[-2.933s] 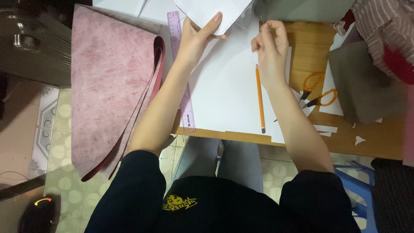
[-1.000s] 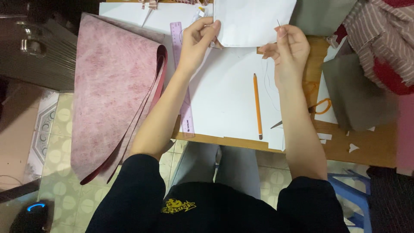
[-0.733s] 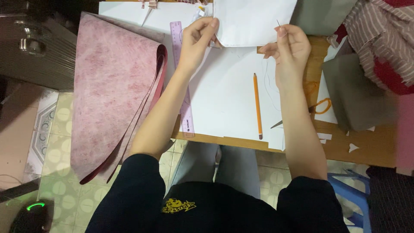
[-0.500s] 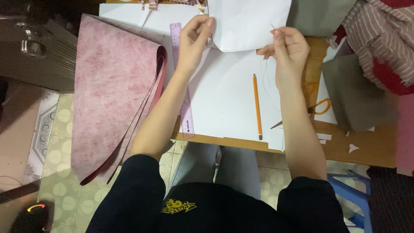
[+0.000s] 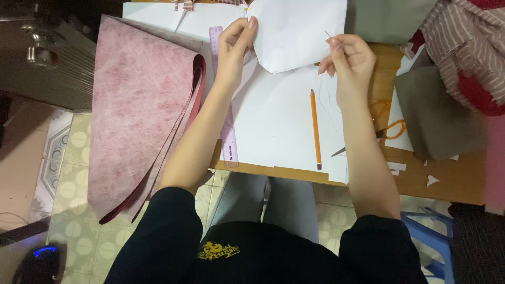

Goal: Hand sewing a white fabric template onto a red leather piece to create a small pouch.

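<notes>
White paper piece [image 5: 297, 34] hangs above the desk [image 5: 457, 181], my left hand [image 5: 235, 44] pinching its edge, right hand [image 5: 350, 58] pinching a needle [image 5: 330, 39]; I fear its thread snagging the pencil [image 5: 314, 129].

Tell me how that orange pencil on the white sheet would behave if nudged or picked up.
The orange pencil looks slim and straight, so it is probably stiff and light. Lying flat on the white sheet, it would likely roll sideways if pushed across its length, perhaps toward the pink ruler. Its narrow shaft may need a fingertip pinch to lift.
</notes>
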